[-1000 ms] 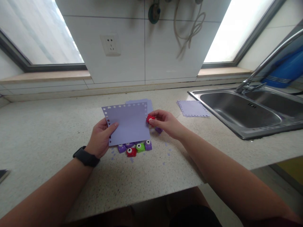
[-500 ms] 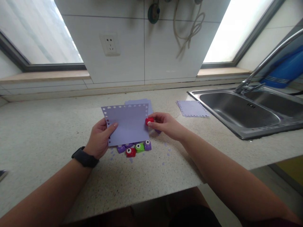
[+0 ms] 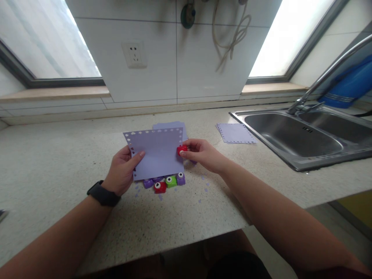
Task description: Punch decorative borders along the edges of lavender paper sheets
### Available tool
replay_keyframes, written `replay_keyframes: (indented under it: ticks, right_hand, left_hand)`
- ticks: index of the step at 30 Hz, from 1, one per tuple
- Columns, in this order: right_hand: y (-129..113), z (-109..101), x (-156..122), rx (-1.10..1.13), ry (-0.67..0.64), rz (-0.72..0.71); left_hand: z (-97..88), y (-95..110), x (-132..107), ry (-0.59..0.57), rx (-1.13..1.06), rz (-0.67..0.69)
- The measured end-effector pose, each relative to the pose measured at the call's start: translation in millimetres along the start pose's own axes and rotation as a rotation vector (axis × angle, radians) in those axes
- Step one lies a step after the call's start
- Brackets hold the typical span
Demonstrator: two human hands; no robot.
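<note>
My left hand (image 3: 125,169) grips a purple sheet of paper (image 3: 158,155) by its left edge, thumb lying on the front. Small shaped holes run along the paper's top and left edges and reach the upper right corner. Between the fingers of my right hand (image 3: 200,154) is a red craft punch (image 3: 181,150), set on the paper's right edge. Below the sheet, on the counter, sit several more punches: a red punch (image 3: 160,188), a green punch (image 3: 171,181) and a purple punch (image 3: 180,178), with others partly hidden by the paper.
Behind the held sheet lies a stack of purple paper (image 3: 170,125). Punched sheets (image 3: 236,133) rest farther right, beside the steel sink (image 3: 293,133) with its tap (image 3: 308,97). Purple paper scraps (image 3: 206,185) are scattered over the speckled counter (image 3: 69,162).
The red punch has shifted slightly left, farther onto the paper's right edge, with my right hand. My left hand keeps its grip on the sheet.
</note>
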State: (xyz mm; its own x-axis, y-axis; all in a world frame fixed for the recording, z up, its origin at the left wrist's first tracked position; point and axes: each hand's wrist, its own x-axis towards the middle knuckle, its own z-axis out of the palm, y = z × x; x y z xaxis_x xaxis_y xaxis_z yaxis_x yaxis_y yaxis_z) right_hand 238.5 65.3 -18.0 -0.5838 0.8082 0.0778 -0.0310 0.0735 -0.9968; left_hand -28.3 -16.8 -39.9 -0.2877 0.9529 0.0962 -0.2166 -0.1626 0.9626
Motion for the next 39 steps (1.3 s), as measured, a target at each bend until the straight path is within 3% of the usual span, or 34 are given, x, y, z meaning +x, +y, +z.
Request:
replay_keyframes:
  ticks: [39]
  right_hand:
    - [-2.9, 5.4, 2.5, 0.069, 0.072, 0.009]
  left_hand:
    - [3.5, 2.7, -1.4, 0.002, -0.032, -0.029]
